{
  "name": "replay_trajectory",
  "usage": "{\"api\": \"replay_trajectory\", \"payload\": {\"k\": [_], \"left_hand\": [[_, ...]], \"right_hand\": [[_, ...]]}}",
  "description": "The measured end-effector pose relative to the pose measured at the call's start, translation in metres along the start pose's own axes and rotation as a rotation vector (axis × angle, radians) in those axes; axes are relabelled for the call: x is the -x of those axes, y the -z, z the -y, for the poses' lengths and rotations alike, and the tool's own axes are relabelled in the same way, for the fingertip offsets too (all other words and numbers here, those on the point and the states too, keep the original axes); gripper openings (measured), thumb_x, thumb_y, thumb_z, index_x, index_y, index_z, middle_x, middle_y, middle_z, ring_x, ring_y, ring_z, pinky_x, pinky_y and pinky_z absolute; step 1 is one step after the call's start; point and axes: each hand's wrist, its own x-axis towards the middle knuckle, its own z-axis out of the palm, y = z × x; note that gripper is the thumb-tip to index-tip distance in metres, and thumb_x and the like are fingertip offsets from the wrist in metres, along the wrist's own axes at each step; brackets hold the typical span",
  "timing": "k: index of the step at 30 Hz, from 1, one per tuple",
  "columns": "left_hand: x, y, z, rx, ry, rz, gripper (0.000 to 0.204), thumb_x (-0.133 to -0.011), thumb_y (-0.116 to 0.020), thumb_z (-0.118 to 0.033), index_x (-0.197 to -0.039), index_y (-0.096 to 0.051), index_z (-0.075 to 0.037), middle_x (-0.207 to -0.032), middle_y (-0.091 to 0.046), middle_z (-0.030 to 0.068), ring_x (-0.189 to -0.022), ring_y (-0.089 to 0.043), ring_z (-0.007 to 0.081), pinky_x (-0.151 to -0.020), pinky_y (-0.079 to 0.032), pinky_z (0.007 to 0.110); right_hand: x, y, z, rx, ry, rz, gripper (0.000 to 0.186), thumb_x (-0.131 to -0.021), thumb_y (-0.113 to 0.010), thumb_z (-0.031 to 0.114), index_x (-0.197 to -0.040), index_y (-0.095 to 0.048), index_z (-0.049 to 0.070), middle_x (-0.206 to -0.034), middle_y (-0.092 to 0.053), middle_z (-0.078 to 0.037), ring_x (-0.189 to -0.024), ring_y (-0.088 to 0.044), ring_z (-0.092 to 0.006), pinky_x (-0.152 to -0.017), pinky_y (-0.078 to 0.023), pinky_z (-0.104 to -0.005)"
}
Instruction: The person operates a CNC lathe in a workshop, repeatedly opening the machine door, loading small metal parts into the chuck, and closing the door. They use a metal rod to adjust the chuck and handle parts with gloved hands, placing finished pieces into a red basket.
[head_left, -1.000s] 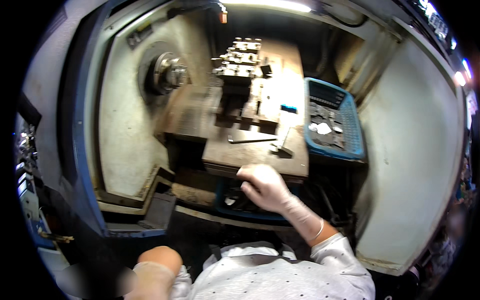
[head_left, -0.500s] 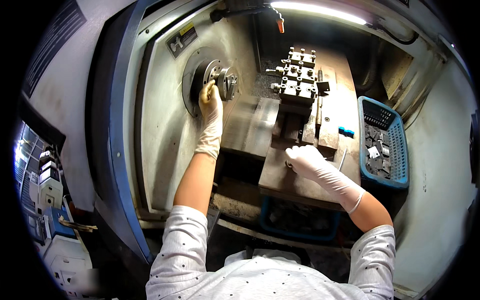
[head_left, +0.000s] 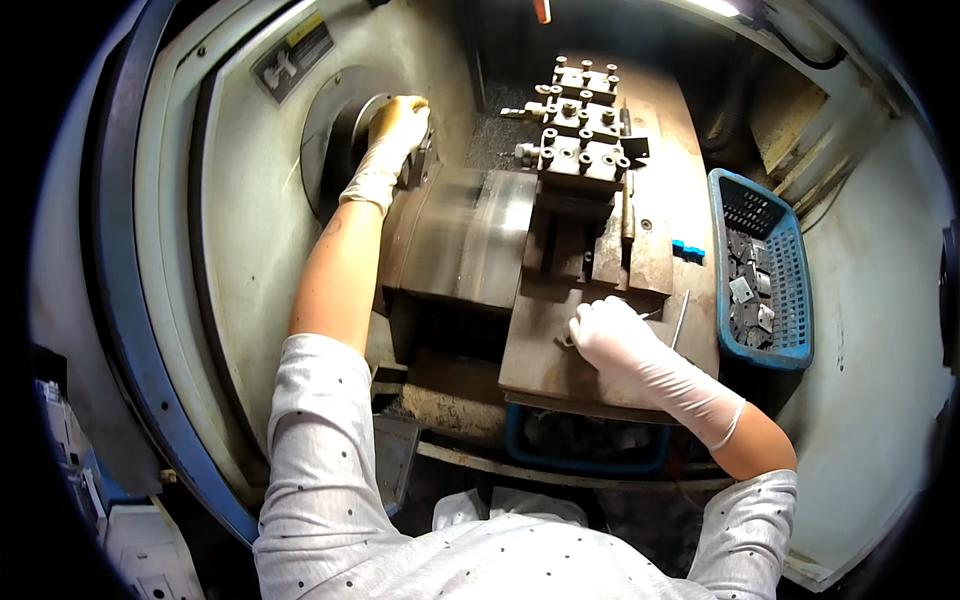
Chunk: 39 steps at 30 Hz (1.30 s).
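Observation:
My left hand (head_left: 392, 135), in a glove stained yellow at the fingers, is closed at the top of the metal spindle chuck (head_left: 419, 158); what its fingers grip is hidden. My right hand (head_left: 612, 338), also gloved, is closed on a metal tool, largely hidden, low over the machine's slide plate (head_left: 540, 365). A thin metal rod (head_left: 680, 320) lies just right of that hand. Above it stands the tool post block (head_left: 580, 160) with several upright bolts.
A blue plastic basket (head_left: 800, 290) of small metal plates stands at the right, beside small blue pieces (head_left: 688, 250). A second blue bin (head_left: 660, 450) sits under the slide. The machine's side walls (head_left: 240, 200) enclose both sides; an orange nozzle (head_left: 541, 10) hangs above.
My left hand came up from the lower edge to the chuck, then moved higher on it. My right hand now rests on the plate with fingers closed on a tool. The view has shifted.

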Motion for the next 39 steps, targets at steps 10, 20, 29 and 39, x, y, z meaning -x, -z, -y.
{"api": "replay_trajectory", "payload": {"k": [10, 20, 29, 39], "left_hand": [[0.061, -0.005, -0.013, 0.148, -0.262, -0.693, 0.018, -0.078, -0.053, -0.01, -0.095, -0.056, -0.004, -0.099, -0.057, 0.0112, -0.095, -0.053, 0.0265, -0.083, -0.04, 0.034], [0.053, 0.007, -0.001, -0.101, -0.383, -0.427, 0.031, -0.08, -0.046, -0.012, -0.11, -0.048, -0.007, -0.112, -0.048, 0.0164, -0.103, -0.046, 0.0316, -0.085, -0.039, 0.036], [0.04, 0.007, -0.002, -0.043, -0.295, -0.417, 0.02, -0.078, -0.048, -0.014, -0.094, -0.058, -0.007, -0.098, -0.057, 0.0102, -0.089, -0.054, 0.0266, -0.074, -0.045, 0.033], [0.029, 0.006, -0.003, -0.056, -0.257, -0.368, 0.019, -0.076, -0.049, -0.014, -0.09, -0.06, -0.007, -0.095, -0.059, 0.0087, -0.088, -0.055, 0.0243, -0.076, -0.044, 0.032]], "right_hand": [[-0.031, 0.051, 0.018, -1.018, -0.4, -0.012, 0.028, -0.077, -0.043, 0.014, -0.102, -0.045, 0.003, -0.086, -0.056, -0.015, -0.077, -0.055, -0.0257, -0.067, -0.043, -0.0325], [-0.183, 0.042, 0.026, -1.698, -0.437, -0.518, 0.027, -0.083, -0.041, 0.024, -0.079, -0.059, 0.004, -0.062, -0.051, -0.003, -0.057, -0.044, -0.0097, -0.053, -0.036, -0.024], [-0.29, -0.025, 0.008, -1.62, -0.804, -1.121, 0.021, -0.079, -0.051, 0.018, -0.071, -0.054, -0.001, -0.06, -0.054, -0.011, -0.056, -0.051, -0.0189, -0.056, -0.041, -0.0303], [-0.301, -0.018, 0.014, -1.493, -0.842, -1.212, 0.023, -0.081, -0.048, 0.02, -0.07, -0.052, -0.001, -0.06, -0.053, -0.008, -0.056, -0.049, -0.0128, -0.054, -0.039, -0.0289]]}}
